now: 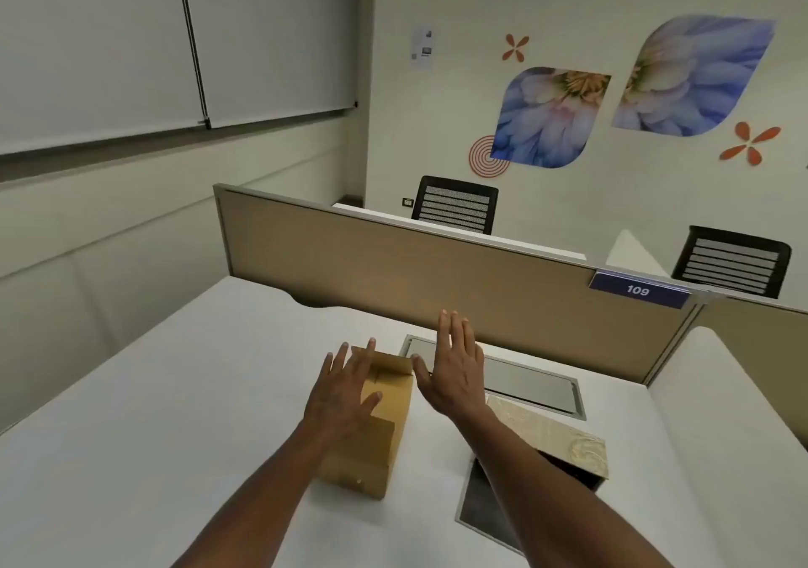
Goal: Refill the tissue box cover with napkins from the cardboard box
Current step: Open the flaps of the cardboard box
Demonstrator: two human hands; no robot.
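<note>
A brown cardboard box (pixel 384 427) stands on the white desk (pixel 175 414) in front of me, its top flaps partly raised. My left hand (pixel 345 388) lies flat on the box's top, fingers spread. My right hand (pixel 454 366) hovers open just to the right of the far flap, thumb near the flap's edge. To the right lies the tissue box cover (pixel 555 436), beige with a pale swirl pattern, tipped so its dark inside shows; my right forearm crosses over it. No napkins are visible.
A grey cable hatch (pixel 533 379) is set into the desk behind the box. A flat dark panel (pixel 476 502) lies by the cover. A tan partition (pixel 393 270) with a "109" label closes the desk's far side; two black chairs stand beyond.
</note>
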